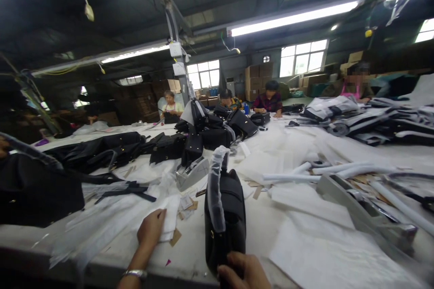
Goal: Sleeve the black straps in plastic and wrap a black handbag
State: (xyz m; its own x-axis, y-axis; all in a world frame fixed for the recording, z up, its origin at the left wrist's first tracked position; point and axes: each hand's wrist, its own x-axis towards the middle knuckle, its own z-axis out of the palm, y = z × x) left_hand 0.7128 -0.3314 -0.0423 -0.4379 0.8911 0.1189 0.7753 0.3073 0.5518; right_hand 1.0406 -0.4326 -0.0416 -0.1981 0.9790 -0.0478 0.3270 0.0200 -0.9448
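Note:
A black handbag point(233, 198) stands upright on the table in front of me, its arched handle point(216, 194) wrapped in clear plastic. At the bag's lower near end, my right hand point(246, 272) grips it between thumb and fingers. Left of the bag lies a small stack of white sheets point(172, 212). My left hand point(152, 228), with a metal bracelet at the wrist, is closed on the left edge of that stack; its fingertips are partly hidden.
Grey tape dispensers stand behind the bag point(193, 174) and at right point(359, 212). Black bags point(210, 137) are heaped mid-table; another point(37, 189) is at far left beside a person's hand. White paper point(325, 253) and white tubes point(349, 169) lie right. Several people work beyond.

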